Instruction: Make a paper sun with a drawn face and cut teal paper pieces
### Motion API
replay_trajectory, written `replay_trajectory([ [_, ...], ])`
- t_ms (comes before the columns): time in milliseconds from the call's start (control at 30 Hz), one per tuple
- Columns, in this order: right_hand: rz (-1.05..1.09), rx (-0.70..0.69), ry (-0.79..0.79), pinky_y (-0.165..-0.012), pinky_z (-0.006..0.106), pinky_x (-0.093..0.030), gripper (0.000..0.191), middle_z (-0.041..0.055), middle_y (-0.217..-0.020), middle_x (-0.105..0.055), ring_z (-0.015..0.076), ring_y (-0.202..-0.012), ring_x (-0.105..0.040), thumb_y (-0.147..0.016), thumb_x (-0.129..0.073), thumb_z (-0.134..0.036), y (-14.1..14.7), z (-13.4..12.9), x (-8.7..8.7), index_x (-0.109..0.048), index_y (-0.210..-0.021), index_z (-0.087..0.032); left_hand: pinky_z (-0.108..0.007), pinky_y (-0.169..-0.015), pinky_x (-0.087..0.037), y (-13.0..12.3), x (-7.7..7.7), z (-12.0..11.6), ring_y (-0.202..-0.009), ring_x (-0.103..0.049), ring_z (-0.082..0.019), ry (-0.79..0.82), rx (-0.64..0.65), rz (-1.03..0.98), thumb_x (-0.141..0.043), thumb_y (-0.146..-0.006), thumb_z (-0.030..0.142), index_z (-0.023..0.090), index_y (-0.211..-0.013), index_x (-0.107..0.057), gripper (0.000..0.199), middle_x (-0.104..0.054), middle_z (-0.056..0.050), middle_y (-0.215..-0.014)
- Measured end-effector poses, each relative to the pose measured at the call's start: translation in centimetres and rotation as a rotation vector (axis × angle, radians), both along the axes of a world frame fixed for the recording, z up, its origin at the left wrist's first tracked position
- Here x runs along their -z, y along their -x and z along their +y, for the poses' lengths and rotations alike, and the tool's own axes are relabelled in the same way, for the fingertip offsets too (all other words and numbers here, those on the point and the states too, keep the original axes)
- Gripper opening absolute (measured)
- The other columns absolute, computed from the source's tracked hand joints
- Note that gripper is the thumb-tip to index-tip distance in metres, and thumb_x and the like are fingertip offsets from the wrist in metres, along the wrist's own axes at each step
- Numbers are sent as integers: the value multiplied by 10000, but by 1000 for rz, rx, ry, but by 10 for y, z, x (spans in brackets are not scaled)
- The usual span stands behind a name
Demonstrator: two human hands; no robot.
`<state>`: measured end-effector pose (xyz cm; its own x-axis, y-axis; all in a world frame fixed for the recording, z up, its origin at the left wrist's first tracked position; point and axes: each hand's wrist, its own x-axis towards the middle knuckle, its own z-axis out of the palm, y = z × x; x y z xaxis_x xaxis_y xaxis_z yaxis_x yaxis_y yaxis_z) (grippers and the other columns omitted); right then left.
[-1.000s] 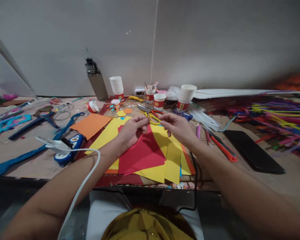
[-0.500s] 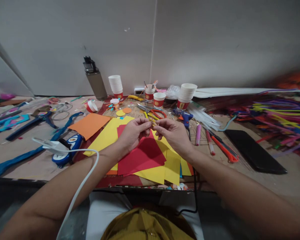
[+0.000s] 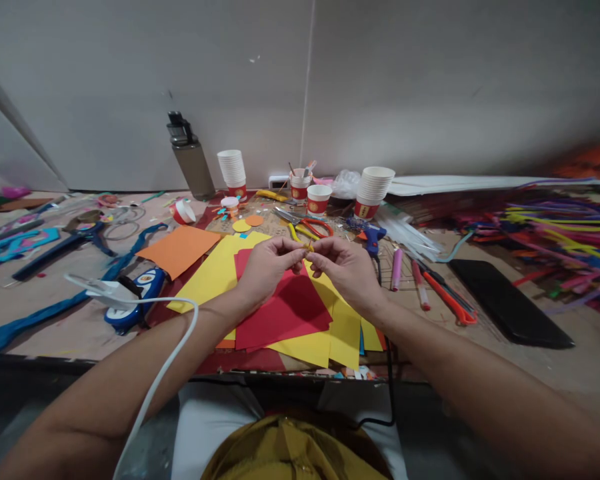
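Observation:
Over the paper stack, my left hand [image 3: 269, 268] and my right hand [image 3: 346, 271] meet with their fingertips almost touching. Both pinch a tiny yellow piece [image 3: 309, 247], mostly covered by the fingers; its exact kind is too small to make out. Red paper sheets [image 3: 283, 317] lie beneath the hands, on top of yellow sheets [image 3: 344, 333]. An orange sheet [image 3: 180, 248] is to the left of them. Just beyond my fingertips rest the red-handled scissors [image 3: 320, 227].
Paper cups [image 3: 319, 200] stand along the back, some stacked. A blue glue gun [image 3: 374, 237] and a black phone [image 3: 510, 303] lie on the right, a blue power strip [image 3: 135, 303] on the left. A white cable [image 3: 165, 370] hangs across my left forearm. A bottle [image 3: 193, 163] leans against the wall.
My fingertips have shifted slightly and drawn closer together around the small yellow piece. Everything else on the table looks the same.

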<state>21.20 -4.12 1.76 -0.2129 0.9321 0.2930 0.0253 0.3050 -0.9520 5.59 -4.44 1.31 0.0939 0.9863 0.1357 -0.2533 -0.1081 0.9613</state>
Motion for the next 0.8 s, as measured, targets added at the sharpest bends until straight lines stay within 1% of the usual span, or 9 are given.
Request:
replay_trajectory([
  [100,-34,1,18,-522,248,-508,229,-6,-663,-643,104,-536,-587,-731,-748,-361,0,-1,-1,-645,-793,-166,-246,-600,-459,1,2,0,-564,-576,-99,-20,10,62,-735,-719,280,130,-799,-672,181,-629,5,-605],
  [200,-38,-4,32,-518,240,-495,215,-8,-637,-639,98,-521,-582,-738,-739,-344,0,-1,-2,-641,-781,-158,-248,-624,-468,0,3,0,-591,-592,-104,-62,-12,122,-712,-748,277,131,-819,-665,170,-640,0,-620],
  [300,16,-19,54,-521,235,-490,216,-15,-628,-632,90,-518,-571,-734,-742,-338,0,1,-1,-646,-785,-151,-236,-602,-460,0,3,0,-566,-585,-97,-87,-34,102,-708,-754,255,142,-784,-620,147,-624,16,-591],
  [400,85,-44,79,-534,236,-501,242,-20,-631,-632,89,-527,-573,-711,-763,-335,1,3,0,-655,-808,-142,-227,-574,-449,0,3,1,-533,-573,-90,-74,-35,56,-716,-740,234,145,-746,-597,149,-611,23,-569],
  [533,70,-34,45,-543,231,-498,254,-15,-661,-645,88,-543,-583,-703,-775,-324,1,3,1,-658,-826,-136,-234,-576,-455,0,0,0,-538,-587,-99,-80,-54,79,-714,-740,240,143,-733,-609,143,-618,14,-565],
  [667,46,-26,52,-530,226,-482,202,-16,-637,-633,87,-533,-576,-735,-744,-305,0,1,-1,-642,-778,-137,-252,-602,-477,0,-1,-2,-567,-612,-115,-82,-59,138,-711,-741,250,138,-767,-634,139,-646,-5,-598],
  [800,68,-39,94,-531,232,-482,189,-27,-591,-611,89,-511,-567,-734,-731,-296,-1,2,0,-626,-751,-140,-268,-639,-495,-1,1,-1,-608,-621,-122,-67,-20,128,-706,-740,249,129,-812,-657,149,-661,-15,-641],
])
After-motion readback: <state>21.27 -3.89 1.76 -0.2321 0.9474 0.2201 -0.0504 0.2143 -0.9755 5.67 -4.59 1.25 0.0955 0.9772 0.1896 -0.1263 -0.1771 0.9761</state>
